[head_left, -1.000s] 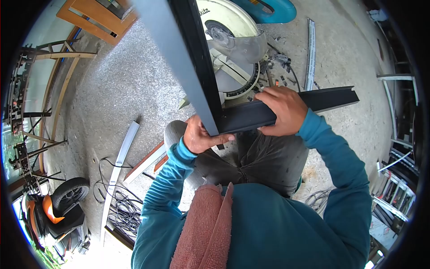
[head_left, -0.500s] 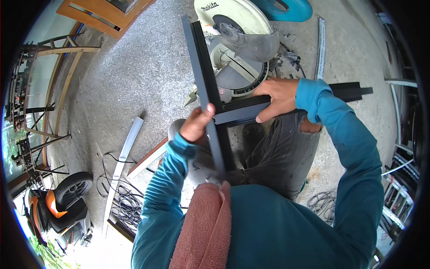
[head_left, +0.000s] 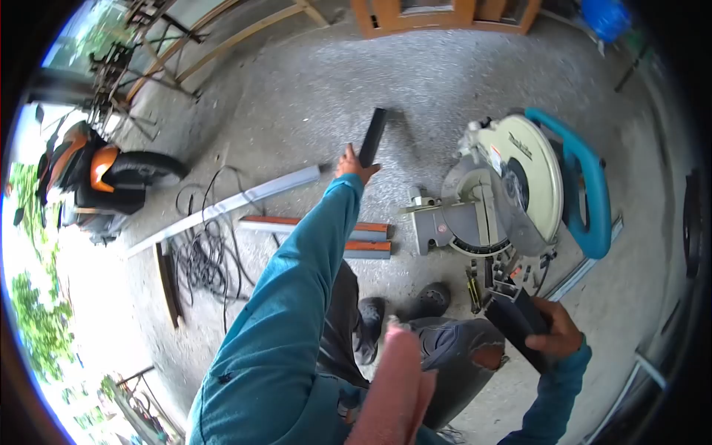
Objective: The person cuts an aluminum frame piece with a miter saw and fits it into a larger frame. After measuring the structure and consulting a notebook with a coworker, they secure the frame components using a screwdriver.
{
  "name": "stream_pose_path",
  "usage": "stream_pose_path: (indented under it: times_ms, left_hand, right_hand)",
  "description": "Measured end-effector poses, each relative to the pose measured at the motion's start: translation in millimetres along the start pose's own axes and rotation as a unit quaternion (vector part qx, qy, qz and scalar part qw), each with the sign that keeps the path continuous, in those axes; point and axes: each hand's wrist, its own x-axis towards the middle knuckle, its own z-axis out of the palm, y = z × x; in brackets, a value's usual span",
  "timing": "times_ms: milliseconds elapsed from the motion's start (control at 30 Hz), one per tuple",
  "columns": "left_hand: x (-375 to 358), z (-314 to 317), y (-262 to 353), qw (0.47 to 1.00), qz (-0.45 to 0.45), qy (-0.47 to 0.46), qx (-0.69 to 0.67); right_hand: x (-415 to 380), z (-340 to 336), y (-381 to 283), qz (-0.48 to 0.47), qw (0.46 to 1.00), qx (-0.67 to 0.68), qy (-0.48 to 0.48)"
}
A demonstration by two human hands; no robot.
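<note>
My left hand (head_left: 357, 165) is stretched out over the floor at the upper middle, at the lower end of a dark metal profile (head_left: 374, 136). Its thumb and fingers lie around that end. At the lower right my right hand (head_left: 558, 331) is wrapped round a second dark profile (head_left: 519, 319), whose hollow cut end faces up beside the saw. The two profiles are far apart. Between the hands stands a cream and teal miter saw (head_left: 519, 178).
Silver and orange-edged profiles (head_left: 367, 250) and a long silver strip (head_left: 259, 191) lie on the floor near tangled black cable (head_left: 204, 259). Small tools (head_left: 473, 291) and scraps lie below the saw. A motorcycle (head_left: 111, 174) stands left, wooden furniture (head_left: 445, 18) at the top.
The two dark profiles, crossed against each other before, are now apart. My left hand has reached far forward; my right hand has drawn back to the lower right. The view has turned.
</note>
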Motion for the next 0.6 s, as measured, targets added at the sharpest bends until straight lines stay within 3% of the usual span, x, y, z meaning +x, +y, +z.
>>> stream_pose_path:
  times_ms: [67, 100, 133, 167, 200, 233, 267, 333, 367, 400, 467, 533, 600]
  left_hand:
    - [-34.2, -46.0, 6.8, 0.997, 0.036, 0.007, -0.073]
    - [-41.9, -46.0, -9.2, 0.993, 0.093, 0.066, -0.034]
    - [-73.3, -84.3, -9.1, 0.991, 0.099, -0.014, -0.093]
    - [-110.2, -112.6, -16.5, 0.986, 0.091, -0.052, -0.131]
    - [-149.2, -140.7, -28.4, 0.975, 0.099, -0.085, -0.178]
    - [-163.1, -184.4, -32.7, 0.975, 0.053, -0.095, -0.191]
    - [-198.7, -162.5, -39.9, 0.974, 0.087, -0.113, -0.179]
    - [-303.4, -223.9, -60.2, 0.907, 0.081, -0.143, -0.389]
    - [-350.3, -262.3, -67.5, 0.821, 0.037, -0.238, -0.518]
    - [-395.3, -296.2, -80.2, 0.743, 0.061, -0.258, -0.614]
    - [-466.7, -388.7, -86.9, 0.639, 0.027, -0.269, -0.72]
    - [-508.6, -445.2, -115.1, 0.639, 0.045, -0.264, -0.722]
    - [-540.1, -498.7, -147.3, 0.709, 0.066, -0.121, -0.692]
  right_hand:
    - [-7.2, 12.6, -43.9, 0.077, 0.988, 0.103, -0.087]
    - [-14.8, 26.3, -62.2, 0.099, 0.985, 0.111, -0.091]
    - [-21.1, 44.4, -76.6, 0.117, 0.981, 0.119, -0.097]
    - [-25.9, 65.6, -92.9, 0.134, 0.977, 0.125, -0.108]
    - [-26.9, 84.0, -106.0, 0.1, 0.984, 0.042, -0.144]
    - [-31.4, 92.0, -112.0, 0.106, 0.983, 0.027, -0.15]
    - [-40.2, 104.5, -120.8, 0.111, 0.981, 0.011, -0.157]
    - [-33.0, 166.0, -165.9, 0.052, 0.975, -0.041, -0.212]
    - [-32.3, 194.5, -186.1, 0.01, 0.972, -0.07, -0.224]
    - [-36.1, 237.9, -219.7, -0.01, 0.974, -0.07, -0.217]
    - [-43.0, 324.9, -278.0, -0.054, 0.972, -0.084, -0.214]
    - [-50.0, 409.1, -321.0, -0.093, 0.954, -0.125, -0.256]
    - [-53.7, 486.1, -354.0, -0.124, 0.929, -0.166, -0.308]
